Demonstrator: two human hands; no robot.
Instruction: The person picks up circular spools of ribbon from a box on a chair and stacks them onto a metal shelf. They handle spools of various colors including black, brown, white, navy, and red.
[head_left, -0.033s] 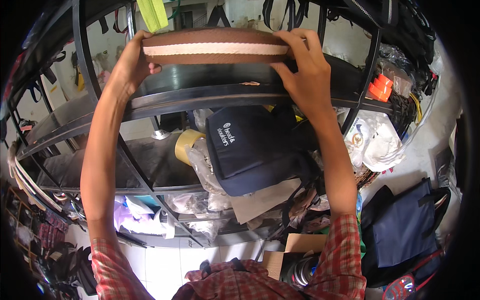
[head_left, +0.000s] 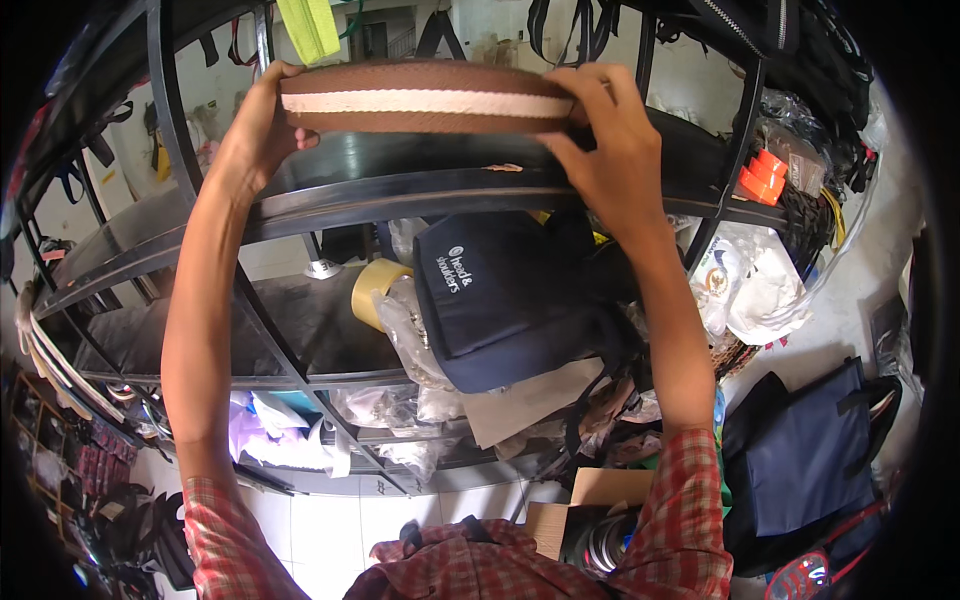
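A wide roll of brown webbing (head_left: 425, 103) with a pale stripe round its rim is held up edge-on at the top of the view. My left hand (head_left: 268, 125) grips its left end, the thumb low at the side. At the right end my right hand (head_left: 612, 125) has fingers over the top and the thumb beneath. Just behind and below the roll runs the black top shelf (head_left: 400, 200), on which lies a small torn scrap (head_left: 503, 168). Whether the roll touches the shelf I cannot tell.
Below are a navy bag (head_left: 500, 310), a roll of yellowish tape (head_left: 378, 293) and plastic bags. Orange rolls (head_left: 763, 177) sit on the right. Black uprights (head_left: 172, 100) flank my arms. A yellow-green strap (head_left: 308, 28) hangs above. An open carton (head_left: 605, 487) and blue bag (head_left: 812, 450) stand lower right.
The roll has tilted very slightly, its right end a little lower. Both hands keep their hold.
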